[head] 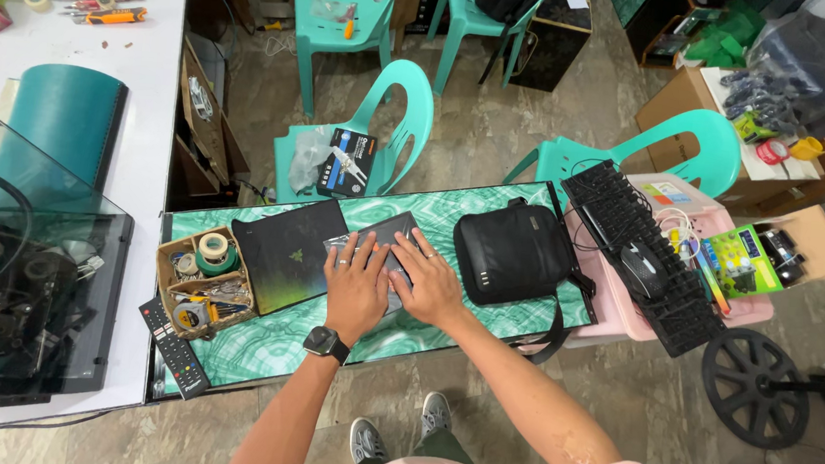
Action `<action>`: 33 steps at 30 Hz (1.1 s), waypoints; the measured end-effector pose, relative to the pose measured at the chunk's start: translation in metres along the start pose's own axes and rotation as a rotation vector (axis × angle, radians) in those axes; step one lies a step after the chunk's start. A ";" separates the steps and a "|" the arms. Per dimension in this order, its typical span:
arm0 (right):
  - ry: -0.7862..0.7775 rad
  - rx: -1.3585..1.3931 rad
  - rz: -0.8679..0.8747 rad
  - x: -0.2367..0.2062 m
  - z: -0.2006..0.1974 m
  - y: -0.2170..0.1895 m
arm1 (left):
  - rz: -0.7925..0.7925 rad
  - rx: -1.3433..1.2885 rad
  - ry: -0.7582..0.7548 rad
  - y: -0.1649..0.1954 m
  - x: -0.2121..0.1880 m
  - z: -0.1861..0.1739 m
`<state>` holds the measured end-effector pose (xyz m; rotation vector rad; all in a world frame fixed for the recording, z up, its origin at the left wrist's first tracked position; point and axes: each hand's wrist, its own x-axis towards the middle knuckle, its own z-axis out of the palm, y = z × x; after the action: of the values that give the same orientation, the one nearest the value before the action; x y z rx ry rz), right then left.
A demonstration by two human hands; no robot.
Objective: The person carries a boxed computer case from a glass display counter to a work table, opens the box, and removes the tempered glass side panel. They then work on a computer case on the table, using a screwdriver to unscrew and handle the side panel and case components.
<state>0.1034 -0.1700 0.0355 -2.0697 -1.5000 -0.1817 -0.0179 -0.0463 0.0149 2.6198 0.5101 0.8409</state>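
Both hands lie flat with fingers spread, holding nothing, on a dark flat device in clear wrap [386, 245] that sits near the middle of the green marbled worktop [273, 344], toward its far edge: the left hand [356, 285], with a black watch at the wrist, beside the right hand [428, 281]. A black pad [289, 253] lies just to the left of the device, with a box of tape rolls [201, 280] beyond it toward the worktop's left edge, and a black bag [513, 251] sits just to the right.
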 end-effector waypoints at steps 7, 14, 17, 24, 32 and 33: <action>0.051 -0.007 -0.017 0.005 -0.005 0.000 | -0.044 0.019 -0.018 0.005 0.008 0.000; 0.028 0.021 -0.011 0.003 -0.006 0.009 | -0.020 0.021 0.041 0.014 0.009 -0.003; -0.017 0.041 -0.001 0.001 -0.004 0.012 | -0.023 0.034 0.033 0.019 0.008 -0.008; -0.168 -0.110 -0.080 0.021 0.004 0.021 | -0.250 0.189 0.160 0.028 0.007 -0.009; -0.081 -0.029 -0.232 0.025 0.021 0.022 | -0.343 0.259 0.226 0.031 -0.020 0.003; -0.076 -0.016 -0.236 0.025 0.023 0.021 | -0.378 0.253 0.206 0.035 -0.029 0.003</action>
<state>0.1266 -0.1414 0.0198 -1.9270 -1.7938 -0.2074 -0.0296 -0.0900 0.0131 2.5360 1.1948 0.9724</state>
